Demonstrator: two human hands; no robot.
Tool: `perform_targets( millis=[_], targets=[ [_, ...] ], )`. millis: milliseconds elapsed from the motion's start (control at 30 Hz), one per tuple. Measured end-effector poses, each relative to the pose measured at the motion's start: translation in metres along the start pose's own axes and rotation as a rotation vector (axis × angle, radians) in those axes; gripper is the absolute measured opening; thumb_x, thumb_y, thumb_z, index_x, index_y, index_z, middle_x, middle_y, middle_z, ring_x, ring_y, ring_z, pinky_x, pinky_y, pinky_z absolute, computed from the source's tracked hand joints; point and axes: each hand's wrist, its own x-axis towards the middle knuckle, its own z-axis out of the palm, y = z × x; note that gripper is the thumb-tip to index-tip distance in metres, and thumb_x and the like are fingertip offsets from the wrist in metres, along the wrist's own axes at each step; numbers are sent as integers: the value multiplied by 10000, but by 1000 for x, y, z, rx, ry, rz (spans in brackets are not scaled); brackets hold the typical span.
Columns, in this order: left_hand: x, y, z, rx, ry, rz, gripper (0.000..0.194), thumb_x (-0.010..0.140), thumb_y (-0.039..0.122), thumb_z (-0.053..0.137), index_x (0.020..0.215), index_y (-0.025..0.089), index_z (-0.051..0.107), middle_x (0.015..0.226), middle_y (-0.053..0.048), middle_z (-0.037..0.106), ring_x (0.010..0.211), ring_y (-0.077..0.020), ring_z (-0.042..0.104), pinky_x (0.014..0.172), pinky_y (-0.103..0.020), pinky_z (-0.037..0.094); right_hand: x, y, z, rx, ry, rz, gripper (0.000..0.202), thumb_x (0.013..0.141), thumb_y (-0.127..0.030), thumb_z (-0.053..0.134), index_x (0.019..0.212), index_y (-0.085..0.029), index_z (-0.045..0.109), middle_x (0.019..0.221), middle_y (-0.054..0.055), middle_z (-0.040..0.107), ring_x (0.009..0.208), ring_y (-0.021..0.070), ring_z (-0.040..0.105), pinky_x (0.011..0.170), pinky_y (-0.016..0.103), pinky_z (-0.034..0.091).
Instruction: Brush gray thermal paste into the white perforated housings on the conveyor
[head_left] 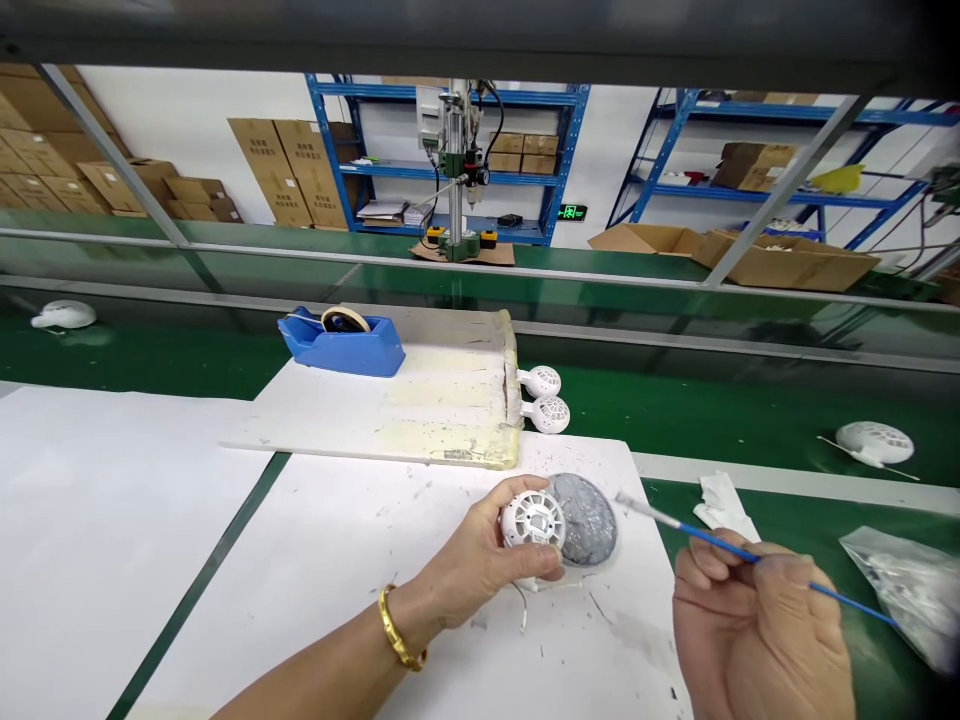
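My left hand (487, 545) grips a round white slotted housing (532, 519) between thumb and fingers, its vented face turned up, with thin wires hanging below. Just behind and right of it lies a round dish of grey paste (583, 520) on white paper. My right hand (765, 610) pinches a thin blue brush (720, 541); its pale, grey-tinged tip points left, near the dish's right edge and apart from the housing.
A blue tape dispenser (345, 343) stands on a white board (450, 380). Two white vented parts (550, 414) sit at its right edge. Farther right are another white part (876, 442), crumpled tissue (724, 503) and a plastic bag (911, 590). A metal rail (480, 265) crosses behind.
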Motion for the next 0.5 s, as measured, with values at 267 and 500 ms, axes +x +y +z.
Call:
perform_targets(
  millis=[267,500],
  targets=[
    [0,-3,9,137,63,133,610,787,194,667,1310,276,365,1060,-48,533,948,-176,551,856,-352,482,-13,12,-4,-70,113,-236,158,825,-353,623,837,-196,623,653,15,588,624,159,548,546,309,446],
    [7,-9,23,445,221,427,526,818,180,600,1301,277,418,1349,-90,340,1218,-269,403,872,-337,516,-31,50,-2,-646,-224,-510,130,830,-296,601,906,-192,584,862,61,636,803,194,609,656,323,466]
  ],
)
